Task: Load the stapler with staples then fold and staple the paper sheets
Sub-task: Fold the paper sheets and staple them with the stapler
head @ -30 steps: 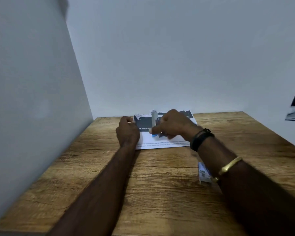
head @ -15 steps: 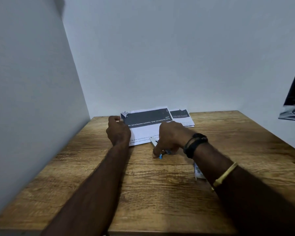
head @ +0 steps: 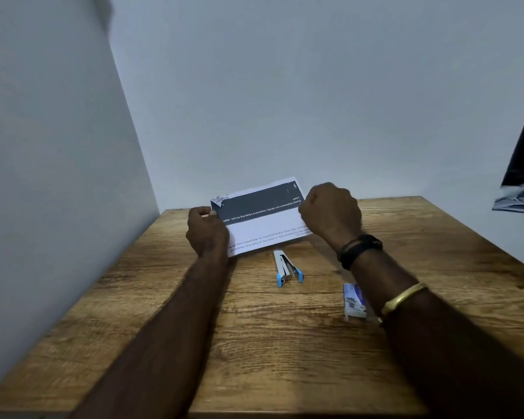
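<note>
A folded paper sheet [head: 262, 220] with a dark printed band is lifted off the wooden table [head: 285, 343] at its far side, tilted toward me. My left hand [head: 206, 232] grips its left edge near a crumpled corner. My right hand [head: 330, 213] grips its right edge with fingers closed. A small white and blue stapler [head: 286, 267] lies flat on the table just below the paper, untouched. A small box of staples [head: 354, 300] lies to the right, partly hidden by my right forearm.
Grey walls close in the table on the left and at the back. A dark object with printed paper [head: 521, 192] hangs at the right edge of view.
My right hand set the stapler down on the table and moved up to the paper's right edge. The paper has risen off the table, held by both hands.
</note>
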A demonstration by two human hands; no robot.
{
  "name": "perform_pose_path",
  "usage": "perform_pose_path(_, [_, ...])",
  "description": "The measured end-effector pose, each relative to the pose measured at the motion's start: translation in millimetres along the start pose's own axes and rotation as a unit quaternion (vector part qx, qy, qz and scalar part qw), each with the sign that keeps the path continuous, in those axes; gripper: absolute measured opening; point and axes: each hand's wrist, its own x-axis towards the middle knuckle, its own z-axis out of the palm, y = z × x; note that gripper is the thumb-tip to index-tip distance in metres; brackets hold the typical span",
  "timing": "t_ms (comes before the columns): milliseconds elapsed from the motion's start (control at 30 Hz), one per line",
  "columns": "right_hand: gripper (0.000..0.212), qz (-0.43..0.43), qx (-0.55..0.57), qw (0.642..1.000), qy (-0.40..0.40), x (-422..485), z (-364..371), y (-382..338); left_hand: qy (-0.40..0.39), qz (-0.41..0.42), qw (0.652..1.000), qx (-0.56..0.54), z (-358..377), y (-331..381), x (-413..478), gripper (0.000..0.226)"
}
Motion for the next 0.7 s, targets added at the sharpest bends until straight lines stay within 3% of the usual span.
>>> perform_pose_path(67, [0.013,0.025,0.074,0.997,0.024,7,1,8,-0.016,0.002,1.0,-0.011,3,1,-1,0.015])
perform_pose_path(200, [0.017,0.094,0.156,0.983,-0.036,15,8,26,-0.052,0.0,0.998,-0.027,11,5,-4,0.015])
perform_pose_path(367, [0.032,0.153,0.218,0.964,0.013,29,9,35,-0.094,-0.012,0.995,-0.028,26,13,-4,0.014])
perform_pose_path(533, [0.032,0.151,0.205,0.965,0.059,48,12,40,-0.151,-0.005,0.988,-0.01,42,18,-6,0.046])
perform_pose_path(700, [0.03,0.155,0.183,0.97,0.044,70,25,47,-0.174,0.03,0.984,0.001,64,18,-4,0.056])
